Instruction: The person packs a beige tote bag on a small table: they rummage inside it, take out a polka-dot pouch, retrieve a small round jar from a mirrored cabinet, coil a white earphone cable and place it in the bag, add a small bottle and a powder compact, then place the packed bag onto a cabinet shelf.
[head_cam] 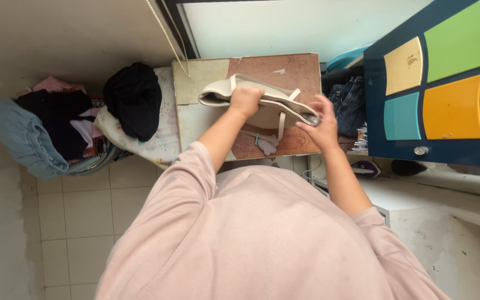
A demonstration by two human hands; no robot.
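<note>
A cream, smooth leather-like handbag with flat straps (259, 103) lies on its side on the small square desk with a worn brown and pale top (301, 69), at upper centre of the frame. The left hand (245, 100) is clenched on the bag's upper edge near the opening. The right hand (320, 125) grips the bag's right end, fingers curled around it, with something small and shiny at the fingertips that cannot be made out. A small pale tag hangs below the bag.

Left of the desk, a soft black cloth bundle (134, 100) rests on a patterned pale cushion (159, 141), beside a heap of mixed clothes (45, 130). At right, a dark blue cabinet with glossy coloured panels (434, 83) stands close to the desk's edge. Pale floor tiles (79, 216) show at lower left.
</note>
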